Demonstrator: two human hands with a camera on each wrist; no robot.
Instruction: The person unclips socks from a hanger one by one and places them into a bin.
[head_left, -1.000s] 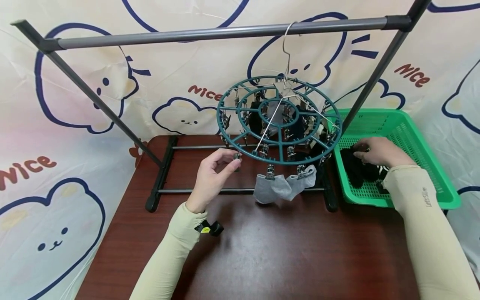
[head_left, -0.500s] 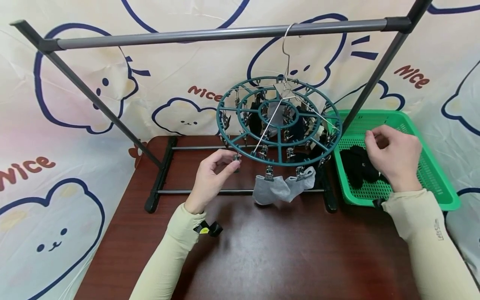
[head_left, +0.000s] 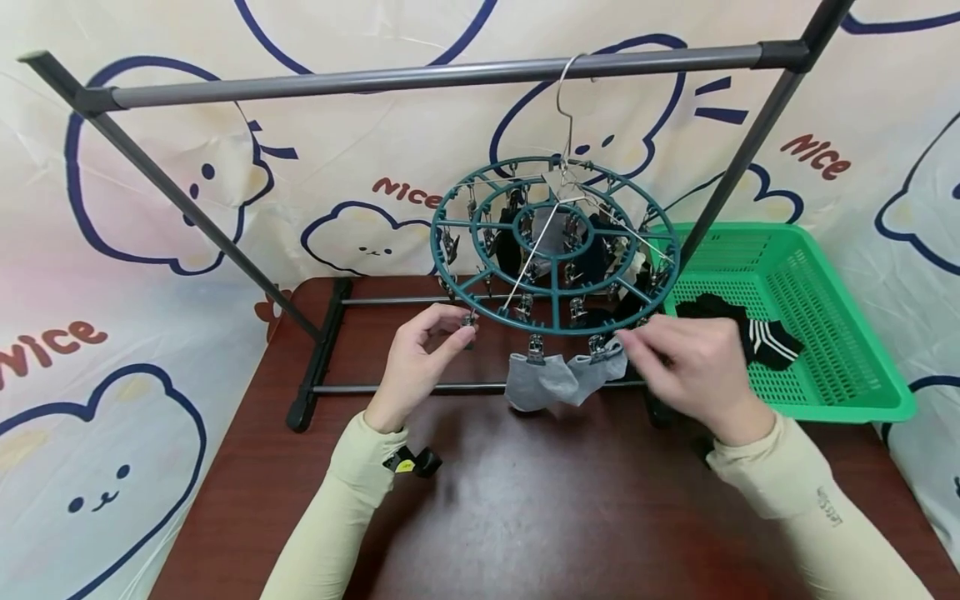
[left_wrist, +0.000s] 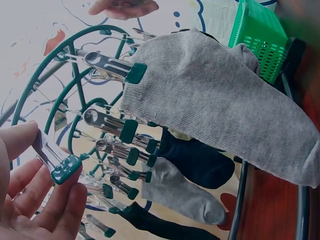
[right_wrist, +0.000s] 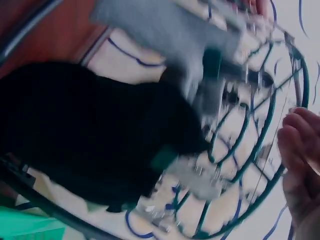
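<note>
My left hand point(head_left: 422, 354) pinches a metal clip point(left_wrist: 59, 161) with a green tip at the front left rim of a round green sock hanger point(head_left: 555, 327). My right hand point(head_left: 697, 367) is in front of the hanger's right side, its fingers loosely bent; I see nothing in it. Beside its fingertips, a grey sock point(head_left: 543, 382) hangs from two clips at the front rim. A black sock point(right_wrist: 95, 130), blurred in the right wrist view, hangs from the hanger near that hand. More grey and dark socks point(left_wrist: 197, 162) hang further in.
A green basket point(head_left: 832, 333) at the right holds black socks, one a striped sock point(head_left: 772, 343). The hanger hooks over the grey bar point(head_left: 337, 83) of a rack. The rack's feet point(head_left: 302, 408) stand on a brown table point(head_left: 525, 508).
My right hand has lifted out of the basket and moved left to the hanger, and the socks remain in the basket. My left hand stays on its clip.
</note>
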